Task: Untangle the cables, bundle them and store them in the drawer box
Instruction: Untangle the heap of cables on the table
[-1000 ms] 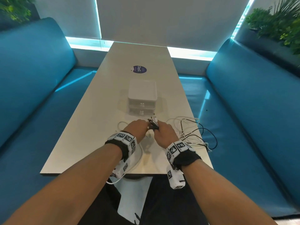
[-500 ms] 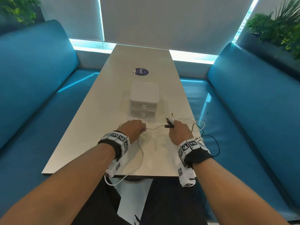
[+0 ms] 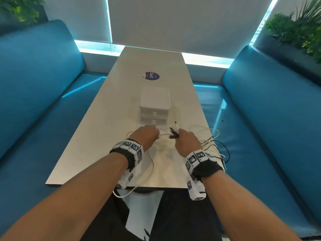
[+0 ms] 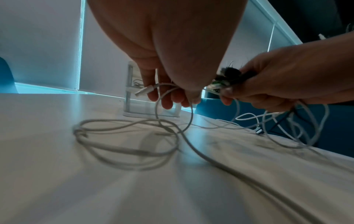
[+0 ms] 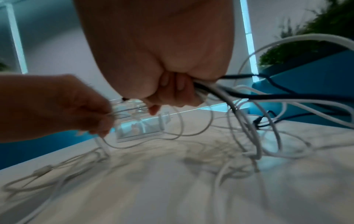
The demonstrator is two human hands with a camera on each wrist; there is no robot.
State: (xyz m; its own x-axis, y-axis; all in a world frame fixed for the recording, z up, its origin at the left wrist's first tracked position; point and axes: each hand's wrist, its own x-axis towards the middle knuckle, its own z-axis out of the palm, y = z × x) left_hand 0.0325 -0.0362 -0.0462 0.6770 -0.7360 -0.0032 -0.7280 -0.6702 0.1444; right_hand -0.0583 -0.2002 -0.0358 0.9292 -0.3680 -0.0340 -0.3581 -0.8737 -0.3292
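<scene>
Just in front of the white drawer box (image 3: 154, 106), both its drawers closed, my two hands work on the table. My left hand (image 3: 155, 134) pinches a white cable (image 4: 159, 106) near its USB plug (image 4: 143, 91). A short taut stretch of it runs to my right hand (image 3: 179, 136). That hand grips a bunch of black and white cable ends (image 3: 174, 132), plugs sticking out forward. From the fist, white and black cables (image 5: 226, 94) trail to a tangle (image 3: 212, 141) on the right of the table. Loose white loops (image 4: 124, 136) lie under my left hand.
The long pale table (image 3: 107, 119) stands between two blue benches (image 3: 34, 101). A round purple sticker (image 3: 150, 76) lies beyond the box. One white cable loop (image 3: 132, 190) hangs over the near table edge, and some of the tangle overhangs the right edge.
Half a second ago my hands were spread apart with a cable stretched between them. My right hand has since come back left, close to the left hand.
</scene>
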